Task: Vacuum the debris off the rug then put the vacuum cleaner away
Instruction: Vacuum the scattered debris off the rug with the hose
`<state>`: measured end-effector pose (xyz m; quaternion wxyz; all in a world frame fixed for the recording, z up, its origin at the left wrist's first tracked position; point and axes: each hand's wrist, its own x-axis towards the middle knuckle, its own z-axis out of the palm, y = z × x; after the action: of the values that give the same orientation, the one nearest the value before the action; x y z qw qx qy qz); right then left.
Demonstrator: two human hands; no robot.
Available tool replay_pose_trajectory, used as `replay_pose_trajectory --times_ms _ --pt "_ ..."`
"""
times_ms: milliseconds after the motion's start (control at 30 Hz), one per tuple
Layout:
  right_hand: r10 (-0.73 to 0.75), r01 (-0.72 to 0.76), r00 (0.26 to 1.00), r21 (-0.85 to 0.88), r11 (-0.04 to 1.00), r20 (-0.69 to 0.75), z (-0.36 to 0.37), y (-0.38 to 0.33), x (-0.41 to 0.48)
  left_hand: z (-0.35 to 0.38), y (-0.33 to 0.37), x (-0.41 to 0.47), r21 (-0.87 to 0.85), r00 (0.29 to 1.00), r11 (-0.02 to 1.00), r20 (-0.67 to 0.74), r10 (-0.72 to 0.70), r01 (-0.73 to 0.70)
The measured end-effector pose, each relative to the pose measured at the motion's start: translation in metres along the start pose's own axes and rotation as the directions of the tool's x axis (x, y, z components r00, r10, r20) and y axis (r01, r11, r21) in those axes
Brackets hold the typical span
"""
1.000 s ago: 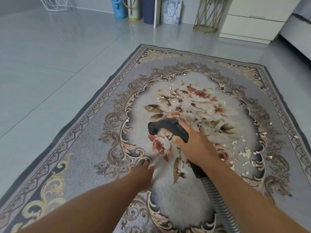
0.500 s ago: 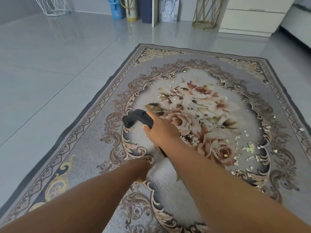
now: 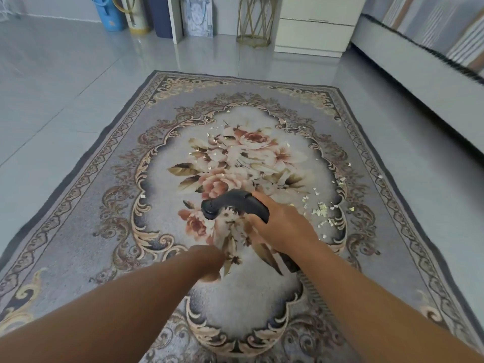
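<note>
Right hand is wrapped around the black vacuum handle, fingers closed under the grip and thumb along its top, forearm reaching forward from lower right. I see the handle's round open end pointing left and slightly down over the rug. The ribbed grey hose leaves the rear of the handle and passes beneath the right forearm. Left hand hangs low with the wrist bent downward; its fingers are hidden behind the wrist, so I cannot tell how far open it is or whether it holds anything.

Against the frame half a second back: the handle sat further left, over the scrolled border of the medallion; it is now over the lower roses, nearer the centre. The left arm is roughly where it was.

Debris, pale flakes, lies just to the right of the right hand near the medallion's right edge, with thinner scatter across the upper flowers, well apart from both hands.
</note>
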<state>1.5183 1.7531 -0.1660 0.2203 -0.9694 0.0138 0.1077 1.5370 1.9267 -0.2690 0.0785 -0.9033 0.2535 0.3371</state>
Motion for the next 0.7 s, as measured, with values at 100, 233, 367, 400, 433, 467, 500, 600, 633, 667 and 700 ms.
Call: replay_pose_trajectory --times_ms 100,233,367,400,433,467,500,600,633,667,700 --pt "-0.022 0.023 1.0 -0.052 0.998 0.004 -0.009 0.006 -0.009 -0.013 0.009 0.001 0.065 1.0 0.998 -0.006 0.013 -0.012" --pt "-0.137 0.138 0.99 0.002 0.99 -0.041 -0.009 -0.031 0.017 -0.021 -0.002 0.001 0.05 0.998 0.997 -0.018 -0.061 0.062" --pt "-0.19 0.191 0.982 0.049 0.98 -0.012 0.008 -0.09 0.058 -0.006 -0.033 -0.01 0.055 0.986 0.985 -0.018 -0.163 0.164" --pt "-0.203 0.203 0.979 0.036 0.979 -0.013 0.013 -0.1 0.064 -0.002 -0.039 -0.014 0.057 0.982 0.98 -0.007 -0.191 0.191" --pt "-0.22 0.22 0.976 0.031 0.975 -0.007 0.022 -0.116 0.071 0.006 -0.051 -0.021 0.059 0.974 0.973 0.004 -0.226 0.225" --pt "-0.226 0.226 0.974 0.026 0.974 0.003 0.028 -0.126 0.077 0.012 -0.059 -0.026 0.063 0.968 0.967 0.011 -0.249 0.248" --pt "-0.228 0.228 0.973 0.018 0.974 0.019 0.036 -0.137 0.083 0.019 -0.068 -0.031 0.062 0.961 0.96 0.02 -0.275 0.274" --pt "-0.232 0.233 0.971 -0.005 0.973 0.063 0.054 -0.161 0.098 0.039 -0.088 -0.046 0.053 0.942 0.944 0.075 -0.328 0.324" --pt "-0.229 0.23 0.971 -0.004 0.973 0.07 0.058 -0.163 0.101 0.043 -0.091 -0.048 0.054 0.941 0.945 0.088 -0.326 0.323" --pt "-0.224 0.225 0.971 0.003 0.974 0.08 0.06 -0.164 0.101 0.045 -0.092 -0.051 0.056 0.941 0.946 0.096 -0.323 0.319" --pt "-0.225 0.226 0.971 0.007 0.974 0.084 0.061 -0.161 0.101 0.047 -0.093 -0.051 0.06 0.941 0.946 0.101 -0.324 0.319"
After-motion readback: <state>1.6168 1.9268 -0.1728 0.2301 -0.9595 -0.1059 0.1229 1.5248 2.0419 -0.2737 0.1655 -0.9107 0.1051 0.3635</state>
